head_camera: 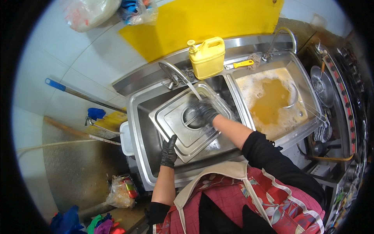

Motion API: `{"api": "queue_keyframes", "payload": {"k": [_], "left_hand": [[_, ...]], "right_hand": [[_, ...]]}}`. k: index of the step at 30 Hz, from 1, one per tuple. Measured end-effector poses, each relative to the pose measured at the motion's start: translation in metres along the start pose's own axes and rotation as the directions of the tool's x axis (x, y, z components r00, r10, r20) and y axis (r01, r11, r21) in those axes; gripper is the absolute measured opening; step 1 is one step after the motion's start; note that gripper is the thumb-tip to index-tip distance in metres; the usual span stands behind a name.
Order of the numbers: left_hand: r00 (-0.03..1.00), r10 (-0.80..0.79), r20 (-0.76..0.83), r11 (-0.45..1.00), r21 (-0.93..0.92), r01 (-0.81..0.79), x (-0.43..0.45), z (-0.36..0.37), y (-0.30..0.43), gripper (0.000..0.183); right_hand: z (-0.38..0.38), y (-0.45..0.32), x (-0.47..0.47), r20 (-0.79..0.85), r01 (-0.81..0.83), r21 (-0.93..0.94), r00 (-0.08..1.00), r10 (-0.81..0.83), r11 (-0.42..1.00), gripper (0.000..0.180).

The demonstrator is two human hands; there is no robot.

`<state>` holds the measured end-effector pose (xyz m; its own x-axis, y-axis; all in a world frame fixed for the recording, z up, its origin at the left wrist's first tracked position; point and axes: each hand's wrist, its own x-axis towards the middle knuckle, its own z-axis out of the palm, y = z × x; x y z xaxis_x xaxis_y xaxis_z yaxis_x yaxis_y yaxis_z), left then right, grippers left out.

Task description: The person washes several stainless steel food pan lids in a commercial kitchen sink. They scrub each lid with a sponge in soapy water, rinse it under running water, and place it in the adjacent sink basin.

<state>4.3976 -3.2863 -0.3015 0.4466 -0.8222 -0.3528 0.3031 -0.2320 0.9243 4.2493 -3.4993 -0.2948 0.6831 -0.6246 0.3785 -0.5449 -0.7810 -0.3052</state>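
Note:
A rectangular stainless steel pan lid (172, 117) with a recessed handle lies tilted over the left sink basin (146, 117). My left hand (169, 152), in a black glove, grips the lid's near left edge, thumb on top. My right hand (204, 109), also black-gloved and blurred by motion, is on the lid beside its handle, under the running water from the left faucet (175, 70). Whether the right hand holds anything cannot be told. Water splashes over the lid's right side.
The right basin (304, 79) holds murky, foamy water with a metal utensil partly in it. A yellow jug (207, 60), a yellow-handled scraper (239, 64) and a second faucet (280, 41) stand or lie along the back ledge. A wok (321, 87) is at the right, a blue-ended pole (84, 97) at the left.

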Motion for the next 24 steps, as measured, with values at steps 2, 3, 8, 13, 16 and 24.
{"api": "queue_keyframes", "payload": {"k": [2, 3, 8, 13, 16, 24], "left_hand": [[0.999, -0.022, -0.024, 1.000, 0.001, 0.022, 0.002, -0.005, -0.005, 0.046], [0.998, -0.038, -0.041, 0.999, -0.006, 0.037, 0.001, -0.006, -0.008, 0.045], [0.985, -0.175, -0.006, 0.969, 0.176, 0.174, 0.031, -0.011, -0.048, 0.048], [0.988, 0.033, -0.152, 0.931, 0.363, 0.025, 0.045, -0.029, -0.090, 0.048], [0.870, 0.433, -0.237, 0.672, 0.728, -0.137, 0.064, -0.037, -0.090, 0.050], [0.973, -0.043, 0.226, 0.553, -0.806, 0.212, 0.075, 0.118, 0.024, 0.036]], "right_hand": [[-0.005, 0.045, -0.015, 0.092, -0.178, 0.137, 0.982, 0.166, 0.975, 0.016], [-0.017, 0.039, -0.021, 0.208, -0.238, 0.014, 0.951, 0.230, 0.971, 0.019], [0.044, 0.061, -0.021, 0.245, -0.089, 0.230, 0.969, 0.031, 0.969, 0.025], [0.010, 0.005, -0.005, 0.665, -0.478, 0.726, 0.672, 0.327, -0.494, 0.018], [-0.003, 0.001, 0.005, 0.702, -0.335, 0.525, 0.690, 0.176, -0.782, 0.021], [0.017, -0.048, 0.011, 0.725, 0.015, 0.303, 0.646, 0.240, -0.953, 0.013]]}}
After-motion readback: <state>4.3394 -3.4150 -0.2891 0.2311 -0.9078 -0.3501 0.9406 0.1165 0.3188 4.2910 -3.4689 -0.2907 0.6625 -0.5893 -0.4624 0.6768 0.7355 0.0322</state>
